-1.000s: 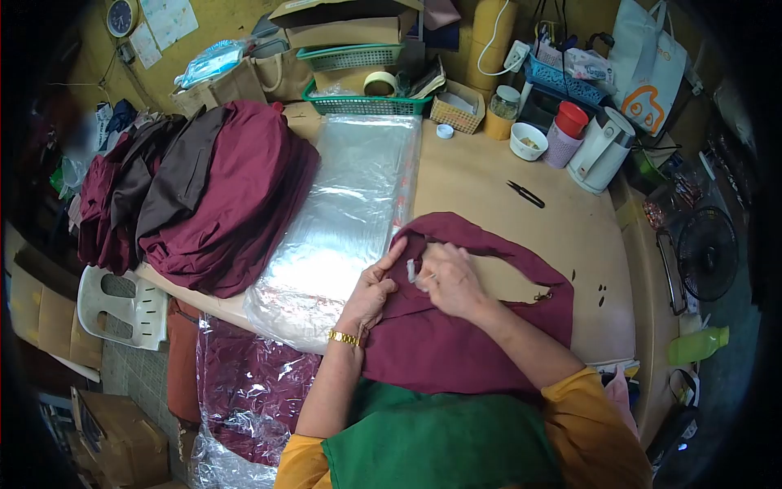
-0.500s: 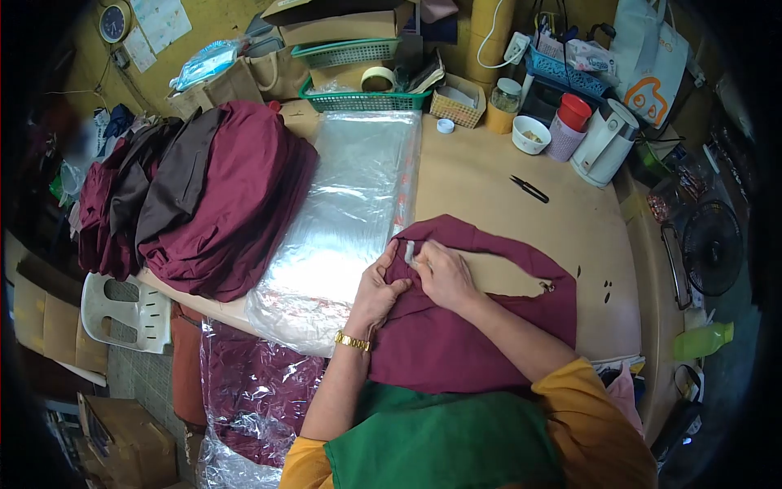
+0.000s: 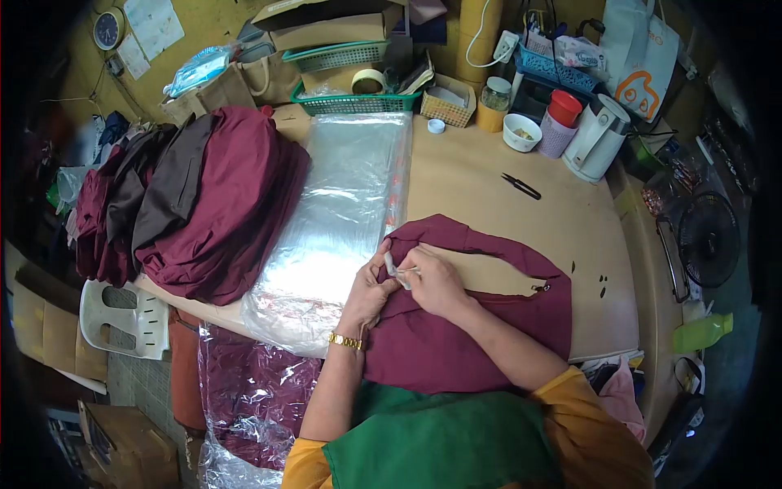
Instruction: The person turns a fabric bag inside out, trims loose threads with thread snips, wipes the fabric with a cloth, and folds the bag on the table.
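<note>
A maroon garment [image 3: 440, 350] with a zipper lies over the table's front edge, its opening showing the brown tabletop. My left hand [image 3: 368, 295], with a gold watch on the wrist, pinches the garment's edge at its upper left. Close against it, my right hand [image 3: 436, 281] holds a small white piece [image 3: 402, 275] between thumb and fingers. Part of the white piece reaches up beside my left fingertips. What it is exactly I cannot make out.
Left of the garment lie clear plastic bags [image 3: 346, 196] and a pile of maroon garments [image 3: 236, 196]. Black snips [image 3: 521, 186] rest behind it. A white bowl [image 3: 521, 133], a kettle [image 3: 597, 138] and a green basket [image 3: 358, 103] stand at the back.
The white piece now shows longer and lower between my hands. My right hand has moved slightly down. The whole view has shifted a little.
</note>
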{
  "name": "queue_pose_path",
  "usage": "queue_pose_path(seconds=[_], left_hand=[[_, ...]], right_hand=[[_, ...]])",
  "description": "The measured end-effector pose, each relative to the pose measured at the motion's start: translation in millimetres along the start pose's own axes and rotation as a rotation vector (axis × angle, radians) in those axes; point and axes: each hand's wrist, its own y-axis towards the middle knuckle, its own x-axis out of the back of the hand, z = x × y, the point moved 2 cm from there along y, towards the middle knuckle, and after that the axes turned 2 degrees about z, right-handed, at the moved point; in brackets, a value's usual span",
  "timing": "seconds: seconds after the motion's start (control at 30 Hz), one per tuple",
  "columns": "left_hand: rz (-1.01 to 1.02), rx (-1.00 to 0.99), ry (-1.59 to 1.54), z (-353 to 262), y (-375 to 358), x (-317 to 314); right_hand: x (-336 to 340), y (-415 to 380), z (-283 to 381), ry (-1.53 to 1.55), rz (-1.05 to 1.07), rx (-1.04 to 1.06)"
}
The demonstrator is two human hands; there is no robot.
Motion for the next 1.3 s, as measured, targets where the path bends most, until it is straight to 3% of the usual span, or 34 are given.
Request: queue_pose_path(seconds=[0.23, 0.37, 0.47, 0.5, 0.57, 0.63, 0.67, 0.7, 0.77, 0.8, 0.87, 0.9, 0.97, 1.0, 1.1, 1.17, 1.27, 1.3], left_hand=[[0.042, 0.018, -0.020, 7, 1, 4], [-0.034, -0.026, 0.028, -6, -5, -4], [-0.168, -0.333, 0.729, -34, -6, 16], [-0.401, -0.451, 1.054, -68, -24, -2], [-0.492, -0.671, 1.400, -102, -40, -30], [0.010, -0.554, 1.365, -89, -36, -71], [0.153, -0.487, 1.352, -70, -31, -94], [0.293, -0.419, 1.334, -43, -24, -114], [0.212, -0.681, 1.326, 2, -15, -141], [0.214, -0.689, 1.320, 5, -14, -144], [0.180, -0.538, 1.228, 9, -11, -145], [0.183, -0.539, 1.226, 2, -16, -145], [0.132, -0.400, 1.268, -18, -27, -141], [0.083, -0.540, 1.365, -18, -34, -140], [-0.003, -0.504, 1.435, -11, -47, -140], [-0.005, -0.432, 1.469, 4, -44, -131], [0.078, -0.341, 1.577, 20, -39, -123], [0.094, -0.338, 1.546, 20, -37, -121]], right_hand=[[-17, 26, -3, -0.207, -0.065, 0.068], [9, -2, 9, -0.352, 0.092, 0.207], [68, -13, 31, -0.769, 0.116, 0.269], [88, -14, 15, -0.725, -0.025, 0.309], [119, -15, 6, -0.741, -0.044, 0.210], [127, -13, -16, -0.846, -0.010, 0.274], [126, -9, -21, -0.891, 0.117, 0.133], [124, -3, -20, -0.898, 0.111, 0.130], [121, 14, -22, -0.609, 0.148, -0.130], [120, 21, -27, -0.617, 0.144, -0.131], [126, 35, -36, -0.395, -0.281, 0.119], [127, 43, -39, -0.397, -0.283, 0.117], [132, 59, -48, -0.323, -0.485, -0.098], [132, 67, -52, -0.307, -0.534, -0.160], [117, 82, -83, -0.175, -0.655, -0.296], [95, 79, -91, -0.262, -0.626, -0.348], [82, 83, -99, -0.254, -0.558, -0.266], [85, 87, -99, -0.318, -0.437, -0.203]])
